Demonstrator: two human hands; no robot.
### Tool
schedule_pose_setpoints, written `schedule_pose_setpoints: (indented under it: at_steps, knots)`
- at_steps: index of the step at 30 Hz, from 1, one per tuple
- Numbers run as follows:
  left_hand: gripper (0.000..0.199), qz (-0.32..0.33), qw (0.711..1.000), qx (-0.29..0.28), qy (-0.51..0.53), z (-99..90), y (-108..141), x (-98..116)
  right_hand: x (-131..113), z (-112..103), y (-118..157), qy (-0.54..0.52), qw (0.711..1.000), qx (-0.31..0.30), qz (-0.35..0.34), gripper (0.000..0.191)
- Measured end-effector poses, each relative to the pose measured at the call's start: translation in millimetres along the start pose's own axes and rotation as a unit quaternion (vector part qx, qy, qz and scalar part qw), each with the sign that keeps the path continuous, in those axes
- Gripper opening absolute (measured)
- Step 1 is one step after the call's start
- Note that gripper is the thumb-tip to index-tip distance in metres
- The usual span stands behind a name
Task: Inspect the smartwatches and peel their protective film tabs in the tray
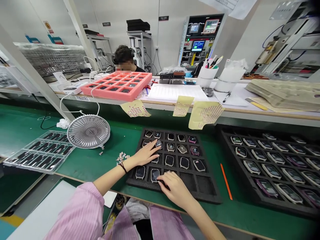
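A black foam tray (pixel 208 196) lies before me on the green bench, with smartwatch bodies in many of its square pockets. My left hand (pixel 146 155) reaches over the tray's left side, fingers stretched and apart. Its fingertips touch a slightly tilted smartwatch (pixel 159 144) in the second row. At the front row, my right hand (pixel 176 188) has curled fingers at the right edge of another smartwatch (pixel 155 175), seemingly gripping it; the thumb's contact is partly hidden. Left of that one sits a further smartwatch (pixel 140 172). Two front-row pockets to the right hold nothing.
A second black tray (pixel 226 133) full of watches stands right, with an orange stick (pixel 226 181) between the trays. At left are a grey fan (pixel 88 131), small scraps (pixel 122 157) and a clear tray (pixel 47 148). A pink tray (pixel 117 86) rests on the shelf; a person sits behind.
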State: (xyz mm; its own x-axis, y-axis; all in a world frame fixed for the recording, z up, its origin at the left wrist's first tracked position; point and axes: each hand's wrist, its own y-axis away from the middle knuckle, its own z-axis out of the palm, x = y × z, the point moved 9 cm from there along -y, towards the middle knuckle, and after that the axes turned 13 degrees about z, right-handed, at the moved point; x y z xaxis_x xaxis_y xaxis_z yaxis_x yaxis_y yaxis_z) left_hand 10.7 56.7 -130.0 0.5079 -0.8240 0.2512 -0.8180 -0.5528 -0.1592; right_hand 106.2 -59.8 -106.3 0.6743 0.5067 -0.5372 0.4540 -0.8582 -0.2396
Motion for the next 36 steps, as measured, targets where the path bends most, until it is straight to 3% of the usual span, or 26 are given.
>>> schedule_pose_setpoints:
  at_steps: [9,12,15,19,23,27,32,36]
  knots:
    - [0.049,-0.025,0.999,-0.018,-0.027,1.4,-8,8,0,-2,-1,0.003,1.0,0.013,-0.001,0.016]
    - [0.042,-0.03,0.999,0.014,-0.039,-9.9,-18,20,1,-2,-1,-0.004,1.0,0.011,0.001,0.015]
    - [0.031,0.034,0.999,0.016,-0.02,-14.6,-36,49,2,-1,-1,-0.002,1.0,0.011,0.005,0.013]
    - [0.02,0.106,0.992,-0.064,-0.001,-7.4,-55,76,3,-1,-1,0.0,1.0,0.012,0.01,0.012]
    - [0.027,0.125,0.983,-0.133,0.01,-5.3,-65,81,3,-2,-3,-0.001,1.0,0.01,0.012,0.012]
    - [0.035,0.129,0.976,-0.17,-0.046,-6.6,-71,84,3,-4,-3,-0.011,1.0,0.013,0.013,0.012]
    - [0.035,0.124,0.974,-0.183,-0.053,-6.5,-73,81,4,-4,-2,-0.025,1.0,0.011,0.015,0.011]
    - [0.032,0.1,0.985,-0.14,0.018,-10.6,-78,72,4,-5,-1,-0.031,0.999,0.009,0.017,0.01]
